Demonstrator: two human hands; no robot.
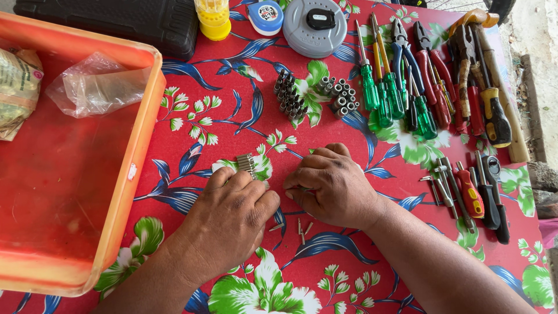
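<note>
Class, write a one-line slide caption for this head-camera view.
Left hand and right hand line up small screwdriver bits on a red floral tablecloth.

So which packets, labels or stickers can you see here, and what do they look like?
Paper packet: far-left in the orange tray, crumpled, tan with green print.
Clear plastic bag: beside it in the tray, empty-looking.
Tape measure: top centre, blue case, round white-and-red label.
Small white sticker: on the tray's right wall.
</note>
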